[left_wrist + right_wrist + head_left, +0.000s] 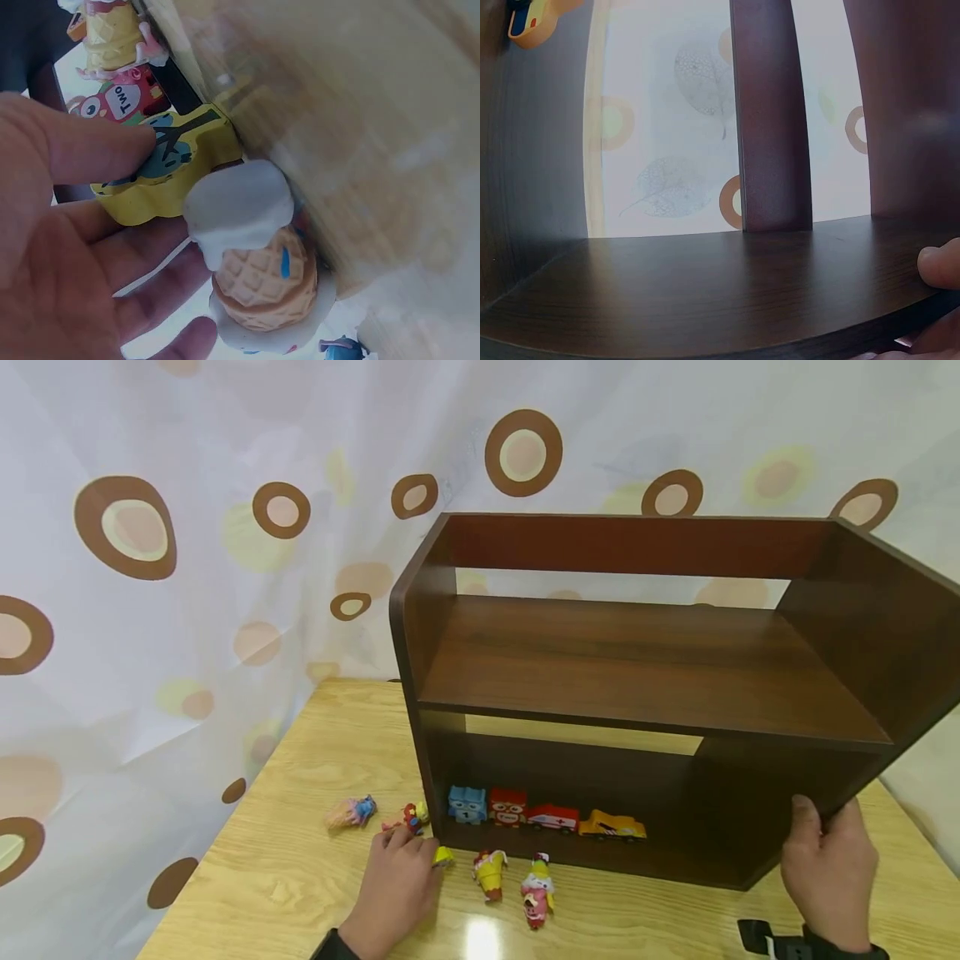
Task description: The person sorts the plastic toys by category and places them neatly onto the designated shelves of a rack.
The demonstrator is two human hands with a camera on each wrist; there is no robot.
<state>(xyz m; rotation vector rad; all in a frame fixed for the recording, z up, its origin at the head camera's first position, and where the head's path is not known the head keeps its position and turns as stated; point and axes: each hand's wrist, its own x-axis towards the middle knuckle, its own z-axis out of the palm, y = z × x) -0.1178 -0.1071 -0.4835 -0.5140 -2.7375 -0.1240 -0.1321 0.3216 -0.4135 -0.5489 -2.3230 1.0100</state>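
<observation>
My left hand [397,881] is at the lower left corner of a dark brown two-tier shelf [652,668]. In the left wrist view, its thumb and fingers pinch a yellow block [199,142] with a teal tree painted on it. Right beside those fingers is a toy with a white top and a waffle-patterned body [270,281]; whether they touch it I cannot tell. My right hand [832,860] grips the front edge of the shelf's right side panel, its thumb [939,266] on the inner face. The shelf stands at an angle on the table.
On the lower tier sit a blue owl block [467,806], a red owl block [507,807], a toy ambulance [553,817] and a yellow toy vehicle [612,826]. Ice-cream-like figurines [490,875] [537,891] lie in front; a pink-and-blue figurine [352,812] lies left on the wooden table [247,877].
</observation>
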